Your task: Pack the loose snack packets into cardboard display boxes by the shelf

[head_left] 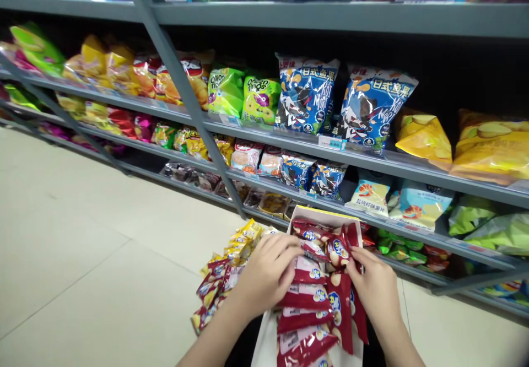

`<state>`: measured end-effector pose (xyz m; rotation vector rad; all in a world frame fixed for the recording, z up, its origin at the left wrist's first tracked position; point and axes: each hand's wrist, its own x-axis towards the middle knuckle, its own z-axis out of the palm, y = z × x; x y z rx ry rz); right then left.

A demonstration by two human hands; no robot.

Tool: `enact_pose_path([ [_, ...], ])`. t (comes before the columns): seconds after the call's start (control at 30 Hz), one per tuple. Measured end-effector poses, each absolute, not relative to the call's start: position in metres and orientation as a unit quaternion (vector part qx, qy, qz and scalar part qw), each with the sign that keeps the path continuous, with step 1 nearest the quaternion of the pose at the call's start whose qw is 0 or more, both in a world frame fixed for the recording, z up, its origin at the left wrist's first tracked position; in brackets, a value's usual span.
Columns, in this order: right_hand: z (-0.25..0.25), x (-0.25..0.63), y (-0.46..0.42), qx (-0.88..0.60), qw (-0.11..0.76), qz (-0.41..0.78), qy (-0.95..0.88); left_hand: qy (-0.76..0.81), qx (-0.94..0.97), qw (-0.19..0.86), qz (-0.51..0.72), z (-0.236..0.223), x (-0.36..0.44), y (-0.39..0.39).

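Observation:
A white cardboard box (264, 345) with a yellow rim sits low in the middle, full of several dark red snack packets (308, 296). My left hand (268, 270) rests on the packets at the box's left side, fingers curled over them. At the right side my right hand (374, 287) pinches a red packet (339, 251) near the top of the pile. A string of yellow and red packets (225, 270) hangs to the left of the box.
Grey metal shelves (314, 146) run along the right and back, stocked with chip and snack bags: blue bags (306, 96), green bags (243, 94), yellow bags (490, 145). A diagonal shelf post (194, 108) stands in front. Pale tiled floor (82, 246) spreads to the left.

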<state>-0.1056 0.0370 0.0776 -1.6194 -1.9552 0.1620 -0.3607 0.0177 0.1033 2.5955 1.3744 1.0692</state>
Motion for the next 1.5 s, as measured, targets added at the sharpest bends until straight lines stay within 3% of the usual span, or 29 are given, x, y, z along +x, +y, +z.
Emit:
enact_pose_path([
  [0.17,0.087,-0.102,0.035,-0.641,0.239,0.045,-0.728,0.44,0.857,0.075,0.258,0.1,-0.364,0.0],
  [0.37,0.094,-0.103,0.003,-0.572,0.348,-0.033,-0.742,0.452,0.862,0.029,0.23,0.094,-0.354,0.009],
  [0.67,0.079,-0.1,-0.03,-0.542,0.268,0.007,-0.796,0.473,0.869,-0.068,0.129,0.108,-0.337,0.059],
  [0.9,0.09,-0.092,-0.039,-0.542,0.222,0.074,-0.807,0.41,0.885,-0.002,0.22,0.121,-0.347,0.013],
  [1.03,0.091,-0.095,-0.035,-0.527,0.22,0.077,-0.818,0.368,0.914,0.082,0.153,0.111,-0.342,-0.006],
  [1.27,0.091,-0.095,-0.032,-0.468,0.159,0.107,-0.863,0.417,0.892,0.131,0.117,0.099,-0.336,-0.007],
  [1.37,0.092,-0.086,-0.035,-0.486,0.189,0.062,-0.851,0.411,0.9,0.129,0.071,0.101,-0.336,-0.013],
  [1.5,0.099,-0.087,-0.045,-0.447,0.296,0.002,-0.844,0.402,0.912,0.059,0.06,0.104,-0.337,-0.01],
])
